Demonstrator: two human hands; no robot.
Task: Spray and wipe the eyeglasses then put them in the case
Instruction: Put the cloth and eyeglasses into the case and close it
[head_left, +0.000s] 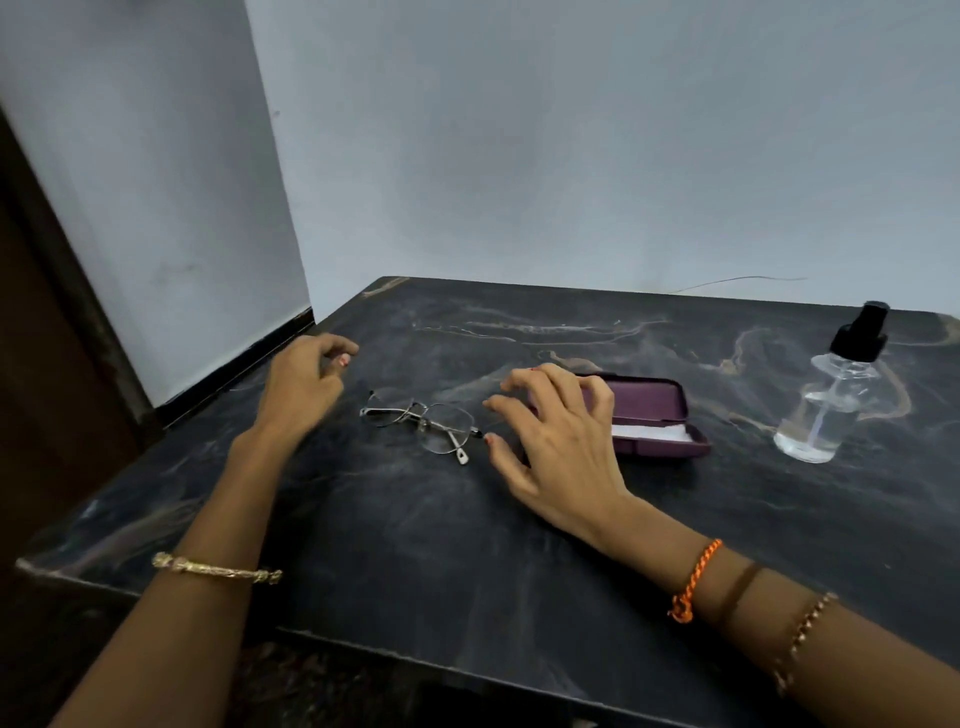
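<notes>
While eyeglasses (423, 423) lie folded, hands flank them, holding nothing.

Dim, even indoor light, soft faint shadows, wide-angle bending at edges, slight overall softness, weak sheen on dark marbled stone tabletop (467, 545)

One eyeglasses (423, 423), case (654, 415), bottle (826, 395).

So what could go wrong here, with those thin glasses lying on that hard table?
The eyeglasses lie folded on the dark stone table, so dragging them could scratch a lens. The right hand hovers by them with spread fingers; a clumsy grab might bend the thin frame. The spray bottle stands upright on the right, and a hasty reach could tip it.
</notes>
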